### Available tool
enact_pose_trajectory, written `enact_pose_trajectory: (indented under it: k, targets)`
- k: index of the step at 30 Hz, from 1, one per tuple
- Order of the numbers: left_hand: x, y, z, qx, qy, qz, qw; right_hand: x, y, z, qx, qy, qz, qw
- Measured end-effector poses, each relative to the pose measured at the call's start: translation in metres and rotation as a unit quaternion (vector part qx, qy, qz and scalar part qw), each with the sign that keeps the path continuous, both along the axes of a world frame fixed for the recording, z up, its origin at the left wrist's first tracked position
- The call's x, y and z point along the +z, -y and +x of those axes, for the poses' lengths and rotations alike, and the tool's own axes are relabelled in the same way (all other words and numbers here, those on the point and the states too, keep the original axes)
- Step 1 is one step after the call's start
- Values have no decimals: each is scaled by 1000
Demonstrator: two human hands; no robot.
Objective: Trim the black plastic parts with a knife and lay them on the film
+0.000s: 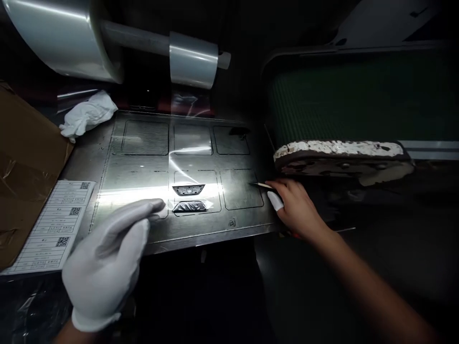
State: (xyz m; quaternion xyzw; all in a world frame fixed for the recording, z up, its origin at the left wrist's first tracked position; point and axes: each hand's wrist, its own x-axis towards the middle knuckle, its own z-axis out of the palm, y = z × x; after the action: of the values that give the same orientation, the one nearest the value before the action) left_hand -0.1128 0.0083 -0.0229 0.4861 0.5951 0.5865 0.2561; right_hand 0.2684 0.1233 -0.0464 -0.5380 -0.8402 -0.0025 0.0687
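Right hand (297, 210), its thumb capped by a white finger cot (275, 201), is pinching a slim pointed pick (263, 185) at the lower right of the metal surface (229, 228), while the open, white-gloved left hand (107, 263) is hovering just beside two dark trim pieces (189, 206) at centre.

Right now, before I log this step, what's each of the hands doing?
Left hand: open, white-gloved, holding nothing.
Right hand: closed, pinching a thin pointed tool.
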Motion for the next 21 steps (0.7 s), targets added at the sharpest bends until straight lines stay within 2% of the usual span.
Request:
enact_pose_trajectory:
  k: [3,6,8,10,13,16,18,21]
  targets:
    - [8,-16,-12,3,-91,-36,995,-14,-1,14,6,-30,-13,999]
    - [8,-37,-25,-49,-219,-73,972,-4,-1,-6,49,-106,-24,993]
    - [3,-51,-31,-111,-295,-71,946,11,-1,-36,110,-122,-40,986]
    - [-4,-63,-34,-163,-341,-73,923,25,-4,-76,180,-81,-54,979]
    - [-13,-73,-34,-199,-382,-79,899,41,-12,-138,237,11,-68,969]
    - [-15,-75,-32,-211,-427,-96,874,48,-20,-177,260,53,-88,960]
    - [-13,-75,-32,-216,-447,-101,862,50,-24,-185,271,68,-98,955]
    - [-11,-75,-32,-216,-453,-107,858,54,-26,-164,273,93,-94,953]
